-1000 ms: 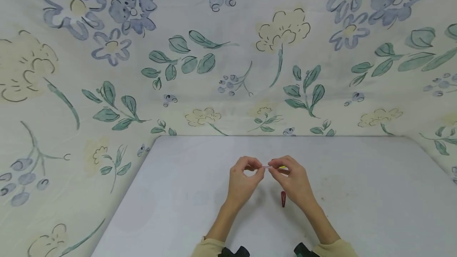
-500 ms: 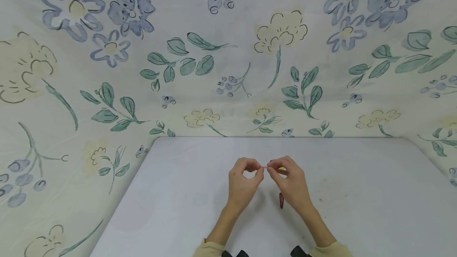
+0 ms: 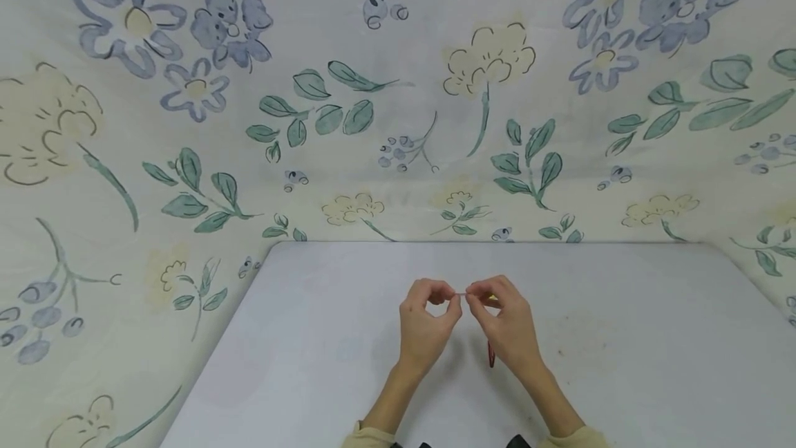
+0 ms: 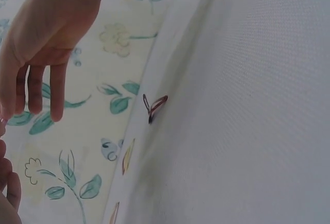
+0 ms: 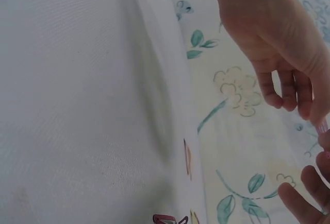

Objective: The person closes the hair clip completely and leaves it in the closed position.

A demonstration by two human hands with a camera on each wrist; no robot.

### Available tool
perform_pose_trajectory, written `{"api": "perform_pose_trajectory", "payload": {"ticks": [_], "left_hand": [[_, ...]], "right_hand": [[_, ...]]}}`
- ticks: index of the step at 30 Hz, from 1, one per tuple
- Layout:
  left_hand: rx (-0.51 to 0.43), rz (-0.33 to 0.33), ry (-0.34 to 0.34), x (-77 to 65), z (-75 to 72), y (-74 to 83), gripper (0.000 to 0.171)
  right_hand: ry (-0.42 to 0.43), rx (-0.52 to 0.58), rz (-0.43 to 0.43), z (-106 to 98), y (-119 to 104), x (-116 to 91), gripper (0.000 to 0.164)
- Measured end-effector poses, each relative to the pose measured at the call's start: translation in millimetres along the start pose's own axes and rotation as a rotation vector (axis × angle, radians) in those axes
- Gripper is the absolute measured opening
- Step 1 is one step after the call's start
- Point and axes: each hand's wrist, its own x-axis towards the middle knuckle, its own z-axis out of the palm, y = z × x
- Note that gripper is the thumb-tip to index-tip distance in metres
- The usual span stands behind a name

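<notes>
In the head view my left hand (image 3: 423, 330) and right hand (image 3: 513, 327) meet fingertip to fingertip above the white table. Between them is a thin pink strip (image 3: 461, 294), pinched at each end by thumb and forefinger. The right wrist view shows a short stretch of the pink strip (image 5: 322, 127); fingertips hide most of it, and I cannot tell its kind. The left hand's (image 4: 49, 33) other fingers hang down apart in its wrist view. Below the hands lies a dark red snap hair clip (image 4: 154, 105), spread in a V; the right hand partly covers it in the head view.
A yellow clip (image 4: 128, 157) and an orange one (image 5: 187, 157) lie on the table near its far edge. The white table (image 3: 298, 365) ends against a floral cloth (image 3: 398, 123) that rises behind and at the sides. Small specks mark the tabletop on the right.
Both hands keep their pinch on the pink strip, nearly in place. The right hand now covers more of the red hair clip. The head view has tilted slightly.
</notes>
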Motion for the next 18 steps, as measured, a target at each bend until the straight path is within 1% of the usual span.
{"api": "perform_pose_trajectory", "payload": {"ticks": [13, 18], "left_hand": [[0.039, 0.030, 0.057, -0.8, 2.0, -0.7, 0.013], [0.052, 0.044, 0.071, -0.4, 3.1, -1.0, 0.014]], "right_hand": [[0.072, -0.078, -0.006, 3.7, -5.1, -3.2, 0.014], [0.091, -0.087, -0.004, 3.5, -6.1, -3.1, 0.015]]}}
